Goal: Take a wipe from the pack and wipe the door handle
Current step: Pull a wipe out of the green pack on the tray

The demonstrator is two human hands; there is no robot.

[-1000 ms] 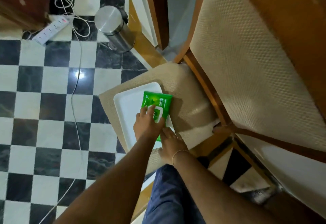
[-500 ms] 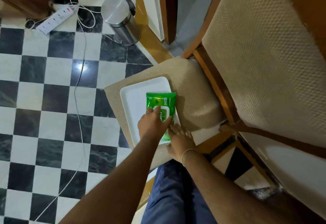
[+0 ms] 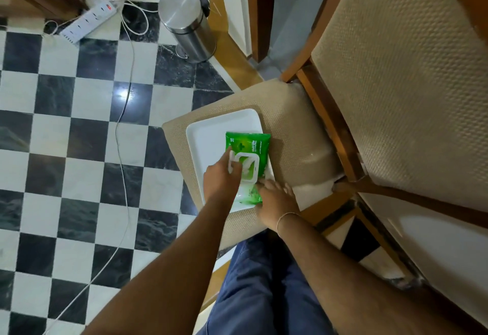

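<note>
A green wipe pack (image 3: 250, 142) lies on a white tray (image 3: 211, 130) on a beige cushioned stool (image 3: 293, 134). Its white flip lid (image 3: 232, 161) stands open to the left, and a white wipe (image 3: 247, 166) shows in the opening. My left hand (image 3: 220, 180) pinches the lid's edge with thumb and fingers. My right hand (image 3: 276, 201) presses on the pack's near end and holds it down. A dark wooden door edge (image 3: 260, 12) stands at the top. No door handle is in view.
A steel pedal bin (image 3: 184, 23) stands on the checkered floor by the doorway. A white power strip (image 3: 88, 22) and a trailing cable (image 3: 124, 113) lie to the left. A beige upholstered chair with a wooden frame (image 3: 396, 84) fills the right side.
My left hand has lifted the pack's flip lid open, exposing the wipe. My right hand stays on the pack's near end. The view has shifted slightly.
</note>
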